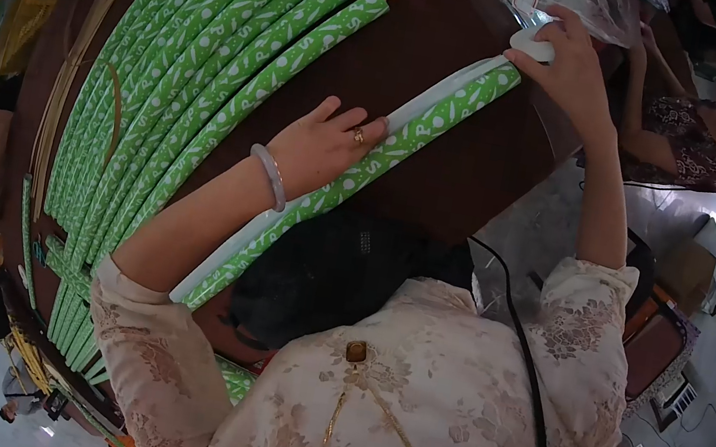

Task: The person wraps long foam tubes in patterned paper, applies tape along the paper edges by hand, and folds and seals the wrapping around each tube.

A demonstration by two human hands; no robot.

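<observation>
Rests loosely open left hand (330,141) on green tube (439,121), laid lengthwise from near left to far right over dark table (478,187). Grips white piece (531,44) in right hand (576,63) at far end.

The left hand (325,147) lay across a green patterned tube (436,125). Beyond it, at the tube's end, the right hand (571,68) held a white object (529,40); left of both lay similar tubes (204,70).

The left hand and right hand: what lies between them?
In the head view, a stretch of green-and-white patterned roll runs between the left hand and the right hand, with a plain white strip along its far edge.
</observation>
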